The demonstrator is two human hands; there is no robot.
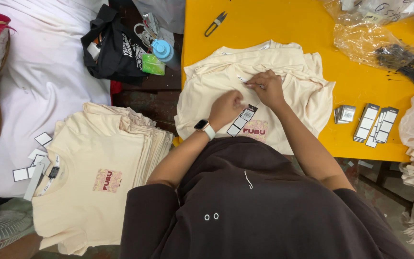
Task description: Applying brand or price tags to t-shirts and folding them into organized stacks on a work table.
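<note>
We work over a bright yellow surface; a folded cream cotton T-shirt lies at its near left edge. Our left hand pinches black-and-white paper hang tags, and our right hand pinches the shirt's neckline.

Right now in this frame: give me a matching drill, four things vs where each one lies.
Things:
1. thread snips
2. blue-capped bottle
3. stacks of tags
4. pile of folded shirts

Places:
A. right part of the yellow table
B. left of the person, off the table
C. far end of the table, above the shirt
D. beside the black bag

Pairs: 1-C, 2-D, 3-A, 4-B
</note>
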